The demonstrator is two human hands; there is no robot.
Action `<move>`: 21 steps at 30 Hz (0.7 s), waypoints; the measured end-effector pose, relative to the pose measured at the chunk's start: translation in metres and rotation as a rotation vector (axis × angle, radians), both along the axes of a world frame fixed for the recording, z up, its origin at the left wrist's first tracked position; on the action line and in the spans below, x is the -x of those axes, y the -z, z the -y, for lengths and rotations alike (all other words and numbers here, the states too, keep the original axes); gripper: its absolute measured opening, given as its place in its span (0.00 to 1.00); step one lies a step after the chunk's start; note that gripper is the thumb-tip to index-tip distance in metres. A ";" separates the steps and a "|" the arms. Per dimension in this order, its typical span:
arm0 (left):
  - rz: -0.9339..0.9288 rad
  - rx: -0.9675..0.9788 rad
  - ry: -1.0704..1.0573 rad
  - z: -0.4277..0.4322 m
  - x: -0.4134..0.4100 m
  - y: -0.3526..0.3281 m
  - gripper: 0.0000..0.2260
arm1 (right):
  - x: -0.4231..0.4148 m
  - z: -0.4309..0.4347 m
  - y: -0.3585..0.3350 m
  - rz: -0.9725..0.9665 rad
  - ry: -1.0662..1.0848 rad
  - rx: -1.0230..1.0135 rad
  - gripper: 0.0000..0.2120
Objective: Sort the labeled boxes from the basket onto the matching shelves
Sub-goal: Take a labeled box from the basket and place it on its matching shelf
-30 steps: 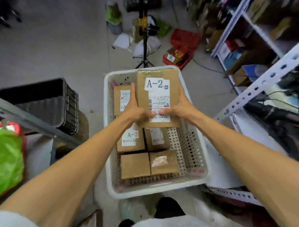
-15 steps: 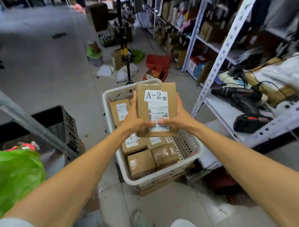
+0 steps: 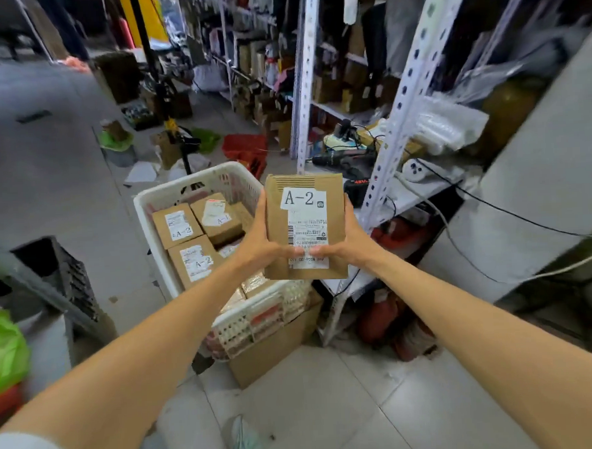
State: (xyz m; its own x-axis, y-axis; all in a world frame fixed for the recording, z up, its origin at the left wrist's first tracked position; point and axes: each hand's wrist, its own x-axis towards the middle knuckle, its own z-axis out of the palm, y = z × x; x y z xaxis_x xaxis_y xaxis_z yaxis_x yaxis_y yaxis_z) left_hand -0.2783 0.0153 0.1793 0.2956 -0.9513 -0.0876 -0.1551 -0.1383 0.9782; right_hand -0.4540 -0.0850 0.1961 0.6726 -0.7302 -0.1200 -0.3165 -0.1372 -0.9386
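Head view: my left hand and right hand grip an A-2 box upright at centre, above the white basket of boxes at 9 o'clock; shelves at 2 o'clock.

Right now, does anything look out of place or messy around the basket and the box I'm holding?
The A-2 box, held by the left hand and right hand, looks intact. Odd bits: loose papers lie on the floor beyond the white basket, and the boxes inside it sit tilted at mixed angles.
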 end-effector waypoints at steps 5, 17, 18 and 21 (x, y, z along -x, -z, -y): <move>0.026 0.005 0.157 0.013 0.078 -0.010 0.63 | 0.095 -0.013 -0.005 -0.001 0.161 0.021 0.61; 0.054 0.139 0.601 0.113 0.271 -0.054 0.62 | 0.292 -0.010 -0.046 -0.074 0.708 0.179 0.66; 0.039 0.145 0.666 0.124 0.289 -0.057 0.62 | 0.307 -0.013 -0.048 -0.066 0.765 0.189 0.66; 0.022 0.155 0.840 0.145 0.343 -0.066 0.60 | 0.350 -0.028 -0.046 -0.064 0.943 0.215 0.66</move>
State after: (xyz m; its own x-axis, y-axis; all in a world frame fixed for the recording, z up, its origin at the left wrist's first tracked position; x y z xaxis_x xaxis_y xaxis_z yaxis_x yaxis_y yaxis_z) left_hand -0.6209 -0.1298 0.2455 -0.5134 -0.8561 0.0589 -0.1658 0.1663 0.9720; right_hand -0.8041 -0.0572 0.2425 -0.2035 -0.9770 0.0631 -0.4341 0.0323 -0.9003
